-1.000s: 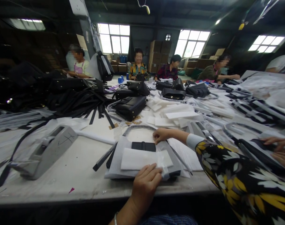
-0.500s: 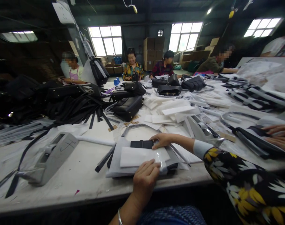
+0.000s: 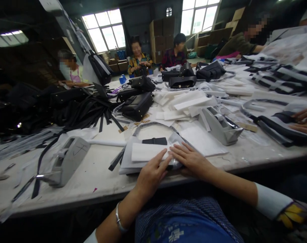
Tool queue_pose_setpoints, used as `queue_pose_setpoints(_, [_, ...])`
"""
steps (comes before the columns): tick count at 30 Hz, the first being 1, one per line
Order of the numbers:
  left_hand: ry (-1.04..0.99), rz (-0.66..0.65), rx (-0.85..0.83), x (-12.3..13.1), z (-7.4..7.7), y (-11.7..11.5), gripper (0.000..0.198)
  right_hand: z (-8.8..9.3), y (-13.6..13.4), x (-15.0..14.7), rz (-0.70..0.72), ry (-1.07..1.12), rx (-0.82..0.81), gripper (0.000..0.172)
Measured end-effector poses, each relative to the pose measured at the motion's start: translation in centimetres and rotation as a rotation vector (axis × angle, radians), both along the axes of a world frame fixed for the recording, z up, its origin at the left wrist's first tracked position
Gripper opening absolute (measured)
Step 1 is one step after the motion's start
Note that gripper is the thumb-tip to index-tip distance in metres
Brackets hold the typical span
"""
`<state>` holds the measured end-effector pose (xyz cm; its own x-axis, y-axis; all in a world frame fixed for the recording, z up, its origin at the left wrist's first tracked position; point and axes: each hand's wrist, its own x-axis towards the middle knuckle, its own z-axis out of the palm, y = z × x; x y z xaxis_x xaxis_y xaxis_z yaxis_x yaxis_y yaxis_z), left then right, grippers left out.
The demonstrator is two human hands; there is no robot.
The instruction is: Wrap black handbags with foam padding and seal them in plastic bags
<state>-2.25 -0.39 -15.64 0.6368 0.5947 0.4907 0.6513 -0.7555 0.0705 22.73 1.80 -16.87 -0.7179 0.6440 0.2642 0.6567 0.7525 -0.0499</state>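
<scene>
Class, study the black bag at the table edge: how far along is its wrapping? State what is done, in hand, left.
Done: a white foam sheet lies across the black bag. In hand: the left hand and right hand press flat on clear film at its right end. Left: its dark upper edge shows uncovered.

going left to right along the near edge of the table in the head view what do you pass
grey tape dispenser → left hand → right hand → second tape dispenser → co-worker's hands at the far right
</scene>
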Motion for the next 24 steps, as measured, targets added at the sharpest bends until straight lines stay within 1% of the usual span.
queue_pose_setpoints(2, [0.140,0.040,0.075,-2.0,1.3,0.4,0.062,0.5,1.1,0.6,0.009,-0.037,0.016,0.082])
queue_pose_setpoints(4, [0.240,0.098,0.115,-3.7,2.0,0.6,0.063,1.2,1.9,1.3,0.004,-0.060,0.041,0.079])
queue_pose_setpoints(5, [0.267,0.117,0.124,-4.3,2.0,0.7,0.061,1.6,1.9,1.5,-0.011,-0.053,0.061,0.075])
queue_pose_setpoints(7, [0.285,0.141,0.138,-5.1,1.4,0.8,0.056,2.0,1.3,1.5,-0.054,0.022,0.105,0.061])
queue_pose_setpoints(9, [0.265,0.155,0.161,-5.3,0.3,0.7,0.048,2.1,-0.3,0.8,-0.092,0.188,0.090,0.038])
queue_pose_setpoints(10, [0.247,0.158,0.172,-5.3,-0.3,0.7,0.045,1.9,-1.3,0.2,-0.112,0.290,0.026,0.027])
queue_pose_setpoints(11, [0.229,0.160,0.182,-5.3,-0.9,0.7,0.043,1.7,-2.3,-0.4,-0.141,0.393,-0.083,0.020])
queue_pose_setpoints(12, [0.212,0.158,0.190,-5.3,-1.4,0.7,0.042,1.4,-3.2,-1.1,-0.182,0.486,-0.231,0.018])
queue_pose_setpoints(15, [0.158,0.155,0.193,-5.4,-2.3,0.7,0.041,0.2,-5.1,-3.0,-0.341,0.737,-0.740,0.021])
queue_pose_setpoints(16, [0.142,0.152,0.184,-5.5,-2.5,0.7,0.042,-0.1,-5.4,-3.6,-0.381,0.840,-0.883,0.023])
queue_pose_setpoints(18, [0.114,0.148,0.161,-5.6,-2.6,0.7,0.043,-0.6,-5.8,-4.6,-0.419,1.094,-1.098,0.026])
queue_pose_setpoints(19, [0.102,0.151,0.150,-5.7,-2.6,0.7,0.044,-0.7,-5.9,-5.2,-0.425,1.250,-1.173,0.027])
queue_pose_setpoints(21, [0.080,0.158,0.141,-5.8,-2.6,0.6,0.045,-0.9,-6.0,-6.4,-0.439,1.585,-1.269,0.026])
queue_pose_setpoints(23, [0.051,0.179,0.138,-6.1,-2.6,0.6,0.047,-1.2,-5.7,-7.7,-0.482,1.890,-1.315,0.026])
queue_pose_setpoints(24, [0.031,0.193,0.137,-6.4,-2.5,0.6,0.048,-1.3,-5.4,-8.4,-0.503,1.989,-1.330,0.028])
